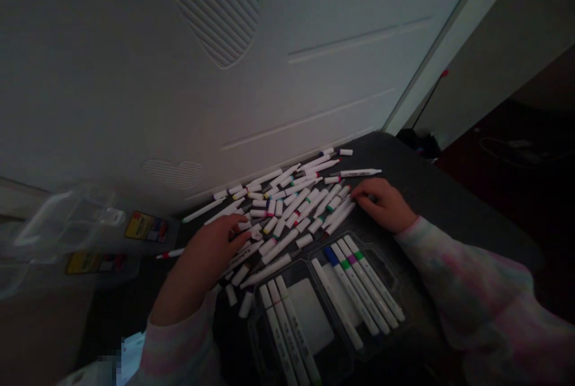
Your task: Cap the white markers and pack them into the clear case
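Note:
A loose heap of white markers and caps (287, 244) with coloured bands lies on a dark surface. Over its left side is my left hand (218, 248), its thumb and forefinger apart among the caps. By the heap's right edge my right hand (381, 201) has its fingers bent together against the ends of some markers; whether one is pinched there I cannot make out. In front lies a clear plastic case (257, 338), opened flat. Three markers (287, 326) rest in its left half, and several markers (359, 284) with blue, green and purple bands in its right half.
A pale door (314, 87) with carved hearts rises right behind the heap. To the left are a transparent plastic container (67, 218) and packs with yellow labels (146, 227). The dark surface (471, 224) stretches off to the right.

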A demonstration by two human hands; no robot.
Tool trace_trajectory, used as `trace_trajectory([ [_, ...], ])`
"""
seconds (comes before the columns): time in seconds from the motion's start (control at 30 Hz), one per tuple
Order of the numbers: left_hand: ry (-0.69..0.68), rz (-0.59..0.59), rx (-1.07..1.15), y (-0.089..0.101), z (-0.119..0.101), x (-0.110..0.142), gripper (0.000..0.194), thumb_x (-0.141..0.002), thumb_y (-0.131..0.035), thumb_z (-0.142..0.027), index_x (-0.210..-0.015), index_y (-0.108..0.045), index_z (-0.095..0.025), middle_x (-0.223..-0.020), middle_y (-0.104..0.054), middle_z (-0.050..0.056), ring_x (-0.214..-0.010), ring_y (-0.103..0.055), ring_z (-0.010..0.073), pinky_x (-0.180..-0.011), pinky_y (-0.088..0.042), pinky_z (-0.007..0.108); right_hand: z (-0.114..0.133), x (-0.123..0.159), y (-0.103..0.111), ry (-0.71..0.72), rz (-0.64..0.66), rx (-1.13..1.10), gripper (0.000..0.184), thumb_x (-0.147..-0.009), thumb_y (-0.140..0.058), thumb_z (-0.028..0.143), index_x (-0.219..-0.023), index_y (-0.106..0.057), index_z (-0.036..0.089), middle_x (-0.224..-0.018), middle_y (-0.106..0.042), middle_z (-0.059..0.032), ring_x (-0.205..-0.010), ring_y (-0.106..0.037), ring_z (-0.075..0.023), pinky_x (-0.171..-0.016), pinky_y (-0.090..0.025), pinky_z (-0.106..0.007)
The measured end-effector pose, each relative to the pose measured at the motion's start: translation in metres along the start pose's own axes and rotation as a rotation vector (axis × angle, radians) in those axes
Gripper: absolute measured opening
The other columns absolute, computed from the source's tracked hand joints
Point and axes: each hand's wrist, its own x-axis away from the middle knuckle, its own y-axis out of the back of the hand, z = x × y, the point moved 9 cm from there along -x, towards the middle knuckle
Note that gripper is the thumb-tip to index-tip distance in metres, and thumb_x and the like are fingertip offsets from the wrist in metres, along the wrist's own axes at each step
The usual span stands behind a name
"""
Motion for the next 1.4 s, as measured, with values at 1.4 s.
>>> trace_trajectory([
  [1.4, -0.058, -0.09, 0.006, 0.013, -0.014, 0.007, 0.036, -0.074, -0.044, -0.037, -0.1, -0.06, -0.017, -0.084, -0.063, 0.006, -0.078, -0.059, 0.0202, -0.072, -0.045, 0.031, 0.033, 0.003, -0.021, 0.136, 0.091, 0.012, 0.02, -0.073, -0.048, 0.015, -0.085, -0.064, 0.02, -0.086, -0.063, -0.0051, -0.085, -0.051, -0.0195, -0.082, -0.032, -0.04],
])
